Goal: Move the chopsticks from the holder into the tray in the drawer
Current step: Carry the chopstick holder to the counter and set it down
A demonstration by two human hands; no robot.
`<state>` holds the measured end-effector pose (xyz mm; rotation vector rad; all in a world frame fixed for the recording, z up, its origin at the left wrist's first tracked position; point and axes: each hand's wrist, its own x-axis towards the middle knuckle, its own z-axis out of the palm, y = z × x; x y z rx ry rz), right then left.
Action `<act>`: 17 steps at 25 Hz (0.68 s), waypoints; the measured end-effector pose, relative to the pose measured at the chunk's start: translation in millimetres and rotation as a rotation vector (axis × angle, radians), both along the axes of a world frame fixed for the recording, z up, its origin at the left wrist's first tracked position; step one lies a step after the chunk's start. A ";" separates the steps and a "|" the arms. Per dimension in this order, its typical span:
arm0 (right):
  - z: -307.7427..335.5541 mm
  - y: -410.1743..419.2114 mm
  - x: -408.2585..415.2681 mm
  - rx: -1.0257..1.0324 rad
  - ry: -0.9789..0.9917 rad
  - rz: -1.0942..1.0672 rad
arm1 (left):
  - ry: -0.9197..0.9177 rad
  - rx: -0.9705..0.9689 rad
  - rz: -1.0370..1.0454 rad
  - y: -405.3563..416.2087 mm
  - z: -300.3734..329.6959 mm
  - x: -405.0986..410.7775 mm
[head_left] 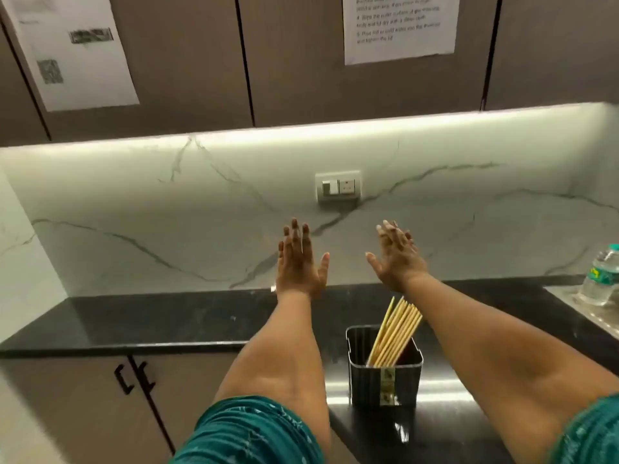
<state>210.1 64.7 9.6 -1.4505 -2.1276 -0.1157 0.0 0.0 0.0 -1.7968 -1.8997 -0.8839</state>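
Observation:
A dark square holder [385, 380] stands on the black countertop [167, 323] between my forearms. Several pale wooden chopsticks [397, 329] lean to the right inside it, their tops sticking out above the rim. My left hand [299, 262] is raised in front of the marble backsplash with fingers spread and nothing in it. My right hand [395, 256] is raised beside it, also spread and empty. Both hands are above and beyond the holder, not touching it. No drawer or tray is in view.
A clear plastic water bottle [601, 276] stands at the far right by a steel sink edge [582, 313]. A wall socket [338, 187] sits on the backsplash. Lower cabinet doors with black handles [134, 380] are at the lower left. Papers hang on the upper cabinets.

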 end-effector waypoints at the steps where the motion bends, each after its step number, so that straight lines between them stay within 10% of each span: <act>1: -18.1 -2.7 11.1 -0.035 -0.019 -0.058 | 0.068 -0.101 -0.002 -3.5 -16.6 1.5; 5: -91.3 -13.3 58.3 -0.335 0.278 -0.243 | -0.020 -0.372 -0.030 -12.3 -90.0 5.9; 11: -157.1 -47.1 59.0 -0.836 1.353 -0.247 | -1.358 -0.622 0.098 -14.3 -153.4 60.3; 14: -161.0 -58.8 55.8 -1.088 1.504 -0.124 | -1.853 -0.690 0.010 -21.9 -165.6 79.9; 17: -162.5 -55.3 48.5 -1.179 1.467 0.014 | -1.971 -0.696 -0.066 -29.2 -170.6 85.8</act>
